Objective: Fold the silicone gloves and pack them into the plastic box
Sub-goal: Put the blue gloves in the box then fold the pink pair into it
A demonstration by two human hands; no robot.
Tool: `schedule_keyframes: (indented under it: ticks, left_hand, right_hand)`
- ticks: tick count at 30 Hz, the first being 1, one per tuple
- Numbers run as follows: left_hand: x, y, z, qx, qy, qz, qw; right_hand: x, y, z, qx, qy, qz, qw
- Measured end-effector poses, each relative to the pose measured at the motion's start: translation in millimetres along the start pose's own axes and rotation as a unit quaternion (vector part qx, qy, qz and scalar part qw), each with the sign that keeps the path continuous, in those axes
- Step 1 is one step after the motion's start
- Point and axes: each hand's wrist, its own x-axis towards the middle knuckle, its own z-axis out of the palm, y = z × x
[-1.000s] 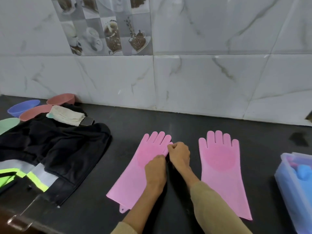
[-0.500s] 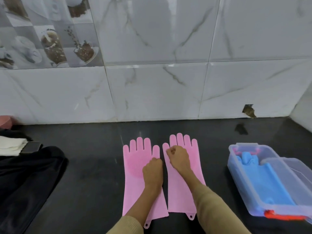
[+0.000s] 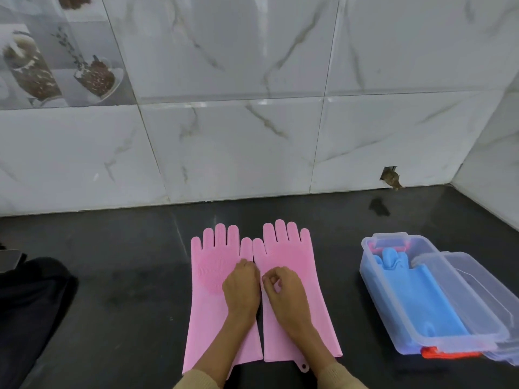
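Note:
Two pink silicone gloves lie flat side by side on the dark counter, fingers toward the wall and inner edges almost touching. My left hand (image 3: 242, 287) sits with curled fingers on the inner edge of the left pink glove (image 3: 209, 279). My right hand (image 3: 284, 287) is curled the same way, pinching the inner edge of the right pink glove (image 3: 292, 254). A clear plastic box (image 3: 368, 272) stands open to the right, apart from both hands, with a blue glove (image 3: 415, 301) lying in it.
The box's clear lid (image 3: 483, 293) rests against its right side, and an orange-red piece (image 3: 449, 355) shows under its near end. Dark clothing (image 3: 31, 304) lies at the left. A marble-tiled wall (image 3: 252, 150) closes the back and the right corner.
The right pink glove has been drawn left until it lies beside the left one. Both hands have slid from the glove fingers down to the palm areas. The view has swung right.

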Motion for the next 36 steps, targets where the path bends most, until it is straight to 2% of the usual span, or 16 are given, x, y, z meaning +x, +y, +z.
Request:
schedule_keyframes:
  ticks: [2,4,6,8,13,17,19,22,24,26,28,29,30,32,34,36]
  left_hand:
    - [-6,3,1,-0.044,0.037,-0.007,0.998]
    - [-12,9,-1,-0.021,0.054,-0.016,0.998]
    - [-16,13,-1,0.025,0.012,-0.052,0.998]
    - [-20,16,-1,0.061,-0.036,-0.066,0.995]
    - [-23,29,2,0.055,-0.090,-0.089,0.990]
    - [-16,34,2,-0.005,-0.137,-0.105,0.985]
    - [-12,35,-2,-0.102,-0.153,-0.107,0.977]
    - [-10,42,-8,-0.273,-0.209,-0.102,0.934]
    - [0,40,-15,-0.317,-0.233,-0.096,0.914]
    - [13,33,-32,-0.320,-0.217,-0.103,0.917]
    - [28,25,-45,-0.297,-0.139,-0.114,0.938]
    - [30,26,-52,-0.358,-0.133,-0.105,0.918]
    - [30,29,-59,-0.417,-0.158,-0.095,0.890]
    - [32,24,-67,-0.442,-0.196,-0.084,0.871]
    - [34,4,-76,-0.490,-0.184,-0.075,0.849]
    - [32,-22,-90,-0.513,-0.179,-0.102,0.833]
  right_hand:
    - [5,5,-9,-0.020,0.085,0.035,0.996]
    - [11,13,-23,-0.105,0.137,0.102,0.980]
    - [15,24,-36,-0.196,0.109,0.178,0.958]
    - [16,30,-44,-0.236,0.049,0.211,0.947]
    - [17,32,-42,-0.226,-0.007,0.175,0.958]
    - [22,33,-44,-0.132,-0.011,0.179,0.975]
    - [25,33,-44,-0.026,-0.020,0.168,0.985]
    - [34,29,-48,0.156,-0.030,0.167,0.973]
    - [39,23,-52,0.241,-0.036,0.172,0.954]
    - [44,16,-54,0.280,-0.036,0.159,0.946]
    - [50,4,-57,0.304,-0.036,0.137,0.942]
    - [53,-4,-57,0.316,-0.040,0.124,0.940]
    - [56,-12,-58,0.327,-0.047,0.111,0.937]
    - [60,-26,-56,0.345,-0.061,0.089,0.933]
    - [62,-35,-50,0.355,-0.077,0.075,0.929]
    - [60,-38,-38,0.335,-0.098,0.070,0.934]
